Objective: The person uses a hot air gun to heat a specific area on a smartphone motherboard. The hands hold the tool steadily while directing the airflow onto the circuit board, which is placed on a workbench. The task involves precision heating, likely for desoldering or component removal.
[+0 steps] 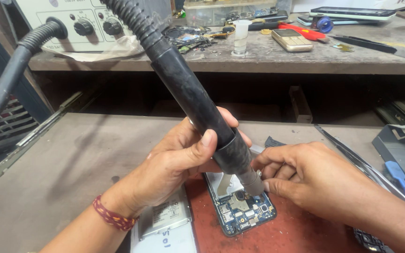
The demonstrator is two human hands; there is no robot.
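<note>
Black hot-air wand sits in my left grip, clenched round its barrel, its metal nozzle over the opened phone on the red mat on my worktop. My right grip pinches the nozzle tip.

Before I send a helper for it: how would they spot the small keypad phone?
Look to the upper wooden shelf behind the hands. Right of the clear plastic bottle lies the gold phone, face up; unlike the red tool beside it, it has buttons.
</note>
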